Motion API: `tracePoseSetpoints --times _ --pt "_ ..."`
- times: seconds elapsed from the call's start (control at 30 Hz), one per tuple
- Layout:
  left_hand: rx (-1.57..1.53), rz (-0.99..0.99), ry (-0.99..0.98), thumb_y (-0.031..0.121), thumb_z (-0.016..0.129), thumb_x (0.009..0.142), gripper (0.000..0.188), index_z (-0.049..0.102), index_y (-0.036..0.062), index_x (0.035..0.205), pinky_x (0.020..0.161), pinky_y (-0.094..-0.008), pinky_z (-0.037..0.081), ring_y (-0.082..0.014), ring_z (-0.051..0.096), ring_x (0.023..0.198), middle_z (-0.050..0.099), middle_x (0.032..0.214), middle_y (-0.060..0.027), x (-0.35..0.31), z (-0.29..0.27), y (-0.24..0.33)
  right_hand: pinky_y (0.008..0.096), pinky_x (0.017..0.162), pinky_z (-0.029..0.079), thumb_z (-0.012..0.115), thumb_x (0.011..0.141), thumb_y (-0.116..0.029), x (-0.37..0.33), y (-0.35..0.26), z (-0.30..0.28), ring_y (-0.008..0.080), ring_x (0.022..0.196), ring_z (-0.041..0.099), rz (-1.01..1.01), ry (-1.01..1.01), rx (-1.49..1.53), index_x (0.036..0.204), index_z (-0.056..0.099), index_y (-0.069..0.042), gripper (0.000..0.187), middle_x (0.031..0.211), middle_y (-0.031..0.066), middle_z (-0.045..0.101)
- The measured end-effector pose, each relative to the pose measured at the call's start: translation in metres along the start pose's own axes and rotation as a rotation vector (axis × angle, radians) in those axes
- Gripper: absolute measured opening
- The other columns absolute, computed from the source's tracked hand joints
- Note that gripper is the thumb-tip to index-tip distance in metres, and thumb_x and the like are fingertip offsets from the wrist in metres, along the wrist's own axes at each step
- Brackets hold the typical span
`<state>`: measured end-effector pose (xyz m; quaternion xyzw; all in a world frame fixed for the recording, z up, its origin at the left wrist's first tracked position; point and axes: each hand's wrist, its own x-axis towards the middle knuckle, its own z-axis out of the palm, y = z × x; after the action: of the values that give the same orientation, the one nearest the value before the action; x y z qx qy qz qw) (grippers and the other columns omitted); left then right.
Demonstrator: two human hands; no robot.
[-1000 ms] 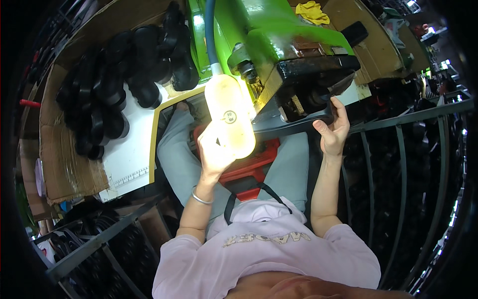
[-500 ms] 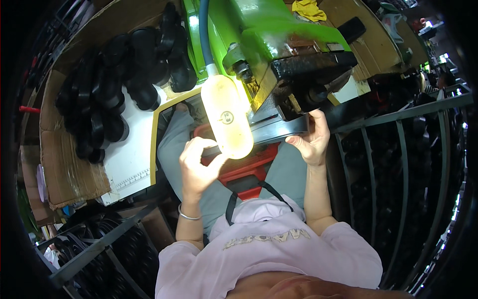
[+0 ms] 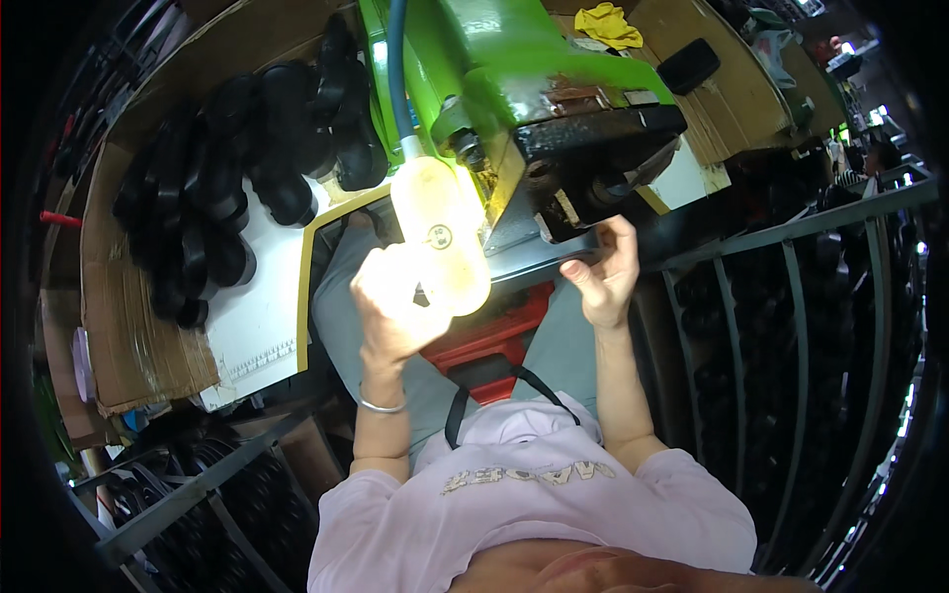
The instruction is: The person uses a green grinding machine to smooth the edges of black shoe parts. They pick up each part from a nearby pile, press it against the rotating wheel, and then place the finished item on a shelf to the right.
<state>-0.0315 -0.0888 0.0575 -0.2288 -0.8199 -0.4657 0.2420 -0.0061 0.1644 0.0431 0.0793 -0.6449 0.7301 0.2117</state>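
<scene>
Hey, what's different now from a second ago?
The right hand has moved left and slightly down in view, with the dark piece at its fingers. The left hand has shifted left, partly behind the lamp; its grip is hidden. The footwear and machine stay put, bar a small view shift.

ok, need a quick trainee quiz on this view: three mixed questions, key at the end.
1. Which hand's wrist wears the silver metal bangle?

2. True or false: in the picture, the crumpled yellow cloth lies left of the glowing oblong lamp.

3. What does the right hand hold?
a) the cloth
b) the dark, glossy, strip-like piece
c) the lamp

Key:
1. The left hand.
2. False; it lies to the lamp's upper right.
3. b
</scene>
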Motion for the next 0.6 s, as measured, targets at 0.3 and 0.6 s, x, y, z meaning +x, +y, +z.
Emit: tracePoseSetpoints --times 0.3,0.6 --pt "0.023 -0.114 0.045 0.012 0.088 0.059 0.031 0.062 0.0034 0.074 0.056 -0.0323 0.043 -0.0239 0.055 0.059 0.059 0.067 -0.0084 -0.025 -0.027 -0.002 0.0292 0.086 0.050 0.082 0.073 -0.001 -0.020 0.007 0.037 0.0171 0.097 0.059 0.006 -0.069 0.011 0.125 0.043 -0.001 0.066 0.110 0.0109 0.056" --pt "-0.005 -0.201 0.016 0.024 0.090 0.061 0.041 0.065 0.0034 0.086 0.065 -0.0366 0.051 -0.0264 0.062 0.066 0.064 0.079 -0.0101 -0.037 0.011 0.014 0.0311 0.086 0.052 0.083 0.072 -0.001 -0.018 0.010 0.024 0.0206 0.104 0.059 -0.104 -0.138 -0.103 0.121 0.044 -0.003 0.062 0.118 0.0113 0.049"
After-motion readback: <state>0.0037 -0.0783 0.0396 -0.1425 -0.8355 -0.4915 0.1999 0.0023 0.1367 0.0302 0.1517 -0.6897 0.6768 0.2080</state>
